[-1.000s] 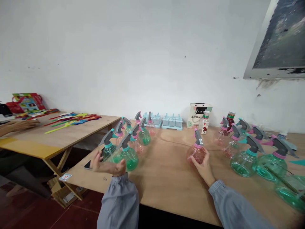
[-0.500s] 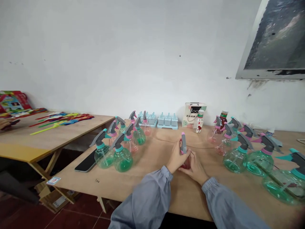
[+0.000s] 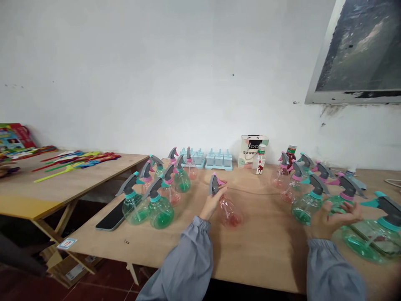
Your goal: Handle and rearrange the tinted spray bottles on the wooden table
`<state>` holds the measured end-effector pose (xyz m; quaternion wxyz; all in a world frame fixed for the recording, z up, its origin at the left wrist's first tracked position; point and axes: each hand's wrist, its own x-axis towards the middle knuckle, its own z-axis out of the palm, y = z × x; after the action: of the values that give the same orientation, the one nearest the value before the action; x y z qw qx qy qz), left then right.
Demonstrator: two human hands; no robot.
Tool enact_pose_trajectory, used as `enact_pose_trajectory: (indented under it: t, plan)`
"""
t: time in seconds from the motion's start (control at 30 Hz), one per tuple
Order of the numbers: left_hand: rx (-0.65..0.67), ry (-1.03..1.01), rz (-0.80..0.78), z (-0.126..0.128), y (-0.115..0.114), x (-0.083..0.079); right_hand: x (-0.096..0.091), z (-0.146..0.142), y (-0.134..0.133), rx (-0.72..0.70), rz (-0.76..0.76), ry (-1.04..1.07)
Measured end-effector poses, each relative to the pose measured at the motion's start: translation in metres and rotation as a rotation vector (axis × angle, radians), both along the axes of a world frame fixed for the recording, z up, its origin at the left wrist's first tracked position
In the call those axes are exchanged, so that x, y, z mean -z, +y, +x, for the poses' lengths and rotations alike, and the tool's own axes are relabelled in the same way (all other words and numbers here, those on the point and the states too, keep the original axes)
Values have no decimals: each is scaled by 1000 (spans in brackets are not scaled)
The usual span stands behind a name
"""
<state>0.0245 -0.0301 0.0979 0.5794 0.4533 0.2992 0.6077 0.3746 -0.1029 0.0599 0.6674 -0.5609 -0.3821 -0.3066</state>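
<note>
1. Pink spray bottle point(image 3: 231, 212), tilted with its grey head leaning left, is in our grasp over the table point(image 3: 260, 259), nearer to us than the paper bag point(image 3: 247, 152) and a little to its left. We cannot tell whether its base touches the wood.
2. Our left hand point(image 3: 214, 202) closes about the bottle's neck, just under the head, pinching it between thumb and fingers.
3. Our right hand point(image 3: 334, 218), somewhat blurred, has its fingers spread and is clear of that bottle; it is nearer to us than the bag and well to its right, in front of a cluster of green and pink sprayers point(image 3: 308, 207). We cannot tell whether it brushes any of them.
4. Left of the bag and nearer to us, we have another cluster of green and pink bottles point(image 3: 161, 212), with a dark phone point(image 3: 110, 218) lying beside it.
5. Just left of the bag sit light-blue moulds point(image 3: 219, 160); directly before it stands a small white bottle point(image 3: 259, 162).
6. Far left of the bag, we see coloured strips point(image 3: 94, 159) on a second table point(image 3: 59, 190).
</note>
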Motion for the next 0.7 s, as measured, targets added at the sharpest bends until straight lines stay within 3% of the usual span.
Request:
enact_pose_trajectory:
  t: [0.1,0.3,0.57,0.7]
  plan:
    - [28,-26,31,0,-3,-2,8,3,13,51,-15,21]
    - [76,-100,92,-10,-7,-11,14,-2,25,-26,-146,116]
    - [178,-128,95,-9,-10,-15,31,-104,40,-447,-286,-82]
    - [188,-171,22,-10,-11,-16,30,-127,50,-526,-308,-86]
